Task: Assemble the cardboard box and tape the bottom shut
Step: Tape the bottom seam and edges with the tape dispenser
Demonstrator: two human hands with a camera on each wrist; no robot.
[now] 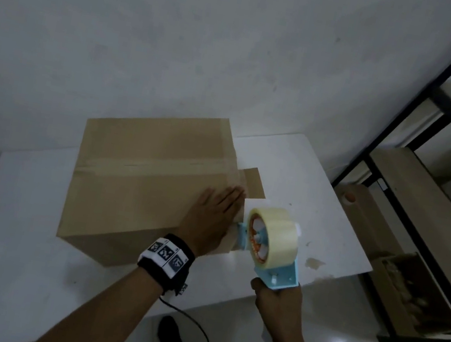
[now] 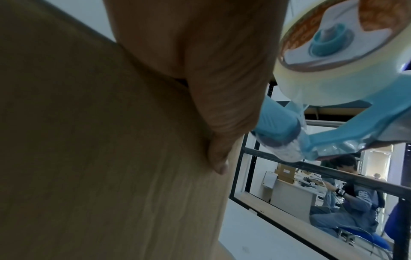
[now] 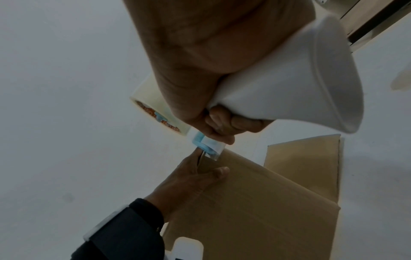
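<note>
Two hands work at the cardboard box, which sits on the white table against the wall, bare tabletop to its left and right. One flap pokes out from the box's right side. Left hand lies flat, fingers straight, on the box top near its right edge. Right hand grips the tape dispenser, whose front end touches that same edge.

surface – white, set against a pale wall | on it – cardboard box stood with taped seam up, one brown flap lying flat on the top at its right side | near right edge – a brownish stain
</note>
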